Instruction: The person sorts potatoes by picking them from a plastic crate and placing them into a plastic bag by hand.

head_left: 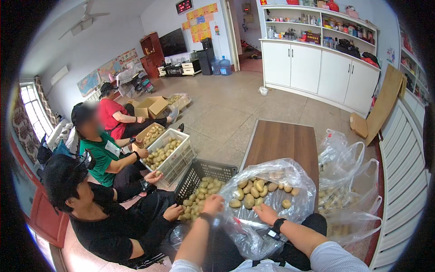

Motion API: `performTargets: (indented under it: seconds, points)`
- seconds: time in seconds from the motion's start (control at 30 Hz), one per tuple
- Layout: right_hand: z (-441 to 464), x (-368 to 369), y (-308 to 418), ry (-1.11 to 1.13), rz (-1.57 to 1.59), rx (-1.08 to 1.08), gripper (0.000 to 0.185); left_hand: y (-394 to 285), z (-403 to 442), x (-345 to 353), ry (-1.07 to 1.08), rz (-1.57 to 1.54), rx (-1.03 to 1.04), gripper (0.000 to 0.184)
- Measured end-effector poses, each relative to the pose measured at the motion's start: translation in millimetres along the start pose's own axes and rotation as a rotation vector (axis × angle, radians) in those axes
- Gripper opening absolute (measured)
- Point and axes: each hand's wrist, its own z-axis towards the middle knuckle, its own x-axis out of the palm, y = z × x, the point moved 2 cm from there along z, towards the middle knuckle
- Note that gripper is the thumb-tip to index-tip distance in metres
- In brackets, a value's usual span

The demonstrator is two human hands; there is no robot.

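Observation:
My left hand (213,205) is blurred over the right side of a dark slatted crate (206,167) of potatoes (199,196); whether it holds anything does not show. On the right, a clear plastic bag (301,179) lies open in front of me with potatoes inside. My right hand (266,214) reaches into its mouth, fingers bent in and closed at a potato (258,201) near the front of the pile. A single potato (286,204) lies apart to the right of that hand. Both my wrists wear dark bands.
A brown table (283,145) stands beyond the bag. Several clear bags of potatoes (344,199) sit on the right. On the left, people sit in a row beside a white crate (174,161) and cardboard boxes (152,106); the nearest person's hand (173,212) is by the dark crate.

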Motion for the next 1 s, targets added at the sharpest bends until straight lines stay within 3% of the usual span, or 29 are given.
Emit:
performTargets:
  seconds: [0.17, 0.3, 0.37, 0.4, 0.43, 0.47, 0.5, 0.53, 0.57, 0.73, 0.8, 0.83, 0.9, 1.0]
  points:
    - [7.3, 0.9, 55.4, 0.063, 0.241, -0.100, 0.060, -10.3, -15.0, 17.8, 0.144, 0.078, -0.060, 0.035]
    - [11.9, 16.6, 73.5, 0.066, 0.310, -0.179, 0.060, -5.3, -11.9, 26.0, 0.349, -0.048, -0.188, 0.041]
    - [14.5, 21.8, 82.0, 0.157, 0.381, -0.161, 0.056, -3.4, -14.4, 31.1, 0.434, -0.138, -0.246, 0.039]
    - [14.5, 21.1, 89.0, 0.313, 0.514, -0.148, 0.051, -2.5, -16.8, 35.6, 0.428, -0.166, -0.261, 0.037]
    - [17.5, 33.7, 82.2, 0.098, 0.472, -0.348, 0.045, 11.8, -5.8, 37.4, 0.493, -0.176, -0.243, 0.035]
    - [16.6, 33.3, 84.9, 0.111, 0.461, -0.338, 0.043, 25.6, 5.1, 36.6, 0.558, -0.188, -0.224, 0.033]
    - [10.0, 25.5, 91.4, 0.217, 0.528, -0.226, 0.041, 19.9, -1.7, 35.6, 0.536, -0.116, -0.193, 0.032]
    - [25.4, 50.7, 63.8, 0.216, 0.621, -0.264, 0.038, 7.2, -10.6, 36.9, 0.521, -0.042, -0.168, 0.030]
    - [19.5, 41.9, 68.1, 0.124, 0.475, -0.179, 0.031, -4.8, -20.1, 38.2, 0.534, -0.004, -0.145, 0.029]
    - [2.8, 13.1, 86.4, 0.134, 0.418, -0.229, 0.028, 3.2, -14.3, 35.4, 0.425, -0.064, -0.165, 0.031]
    - [6.5, 5.2, 71.7, -0.102, 0.061, -0.387, 0.029, -12.8, -21.4, 28.7, 0.358, -0.078, -0.154, 0.030]
    - [10.0, 3.2, 60.8, -0.116, 0.059, -0.399, 0.029, -14.5, -20.2, 26.0, 0.300, -0.178, -0.132, 0.030]
    - [14.4, 7.1, 39.3, -0.239, -0.294, -0.456, 0.043, -5.6, -6.6, 17.0, 0.195, -0.354, -0.114, 0.028]
    - [9.4, 7.8, 23.4, -0.212, -0.338, -0.324, 0.044, 5.7, 5.8, -6.9, 0.024, -0.493, -0.101, 0.030]
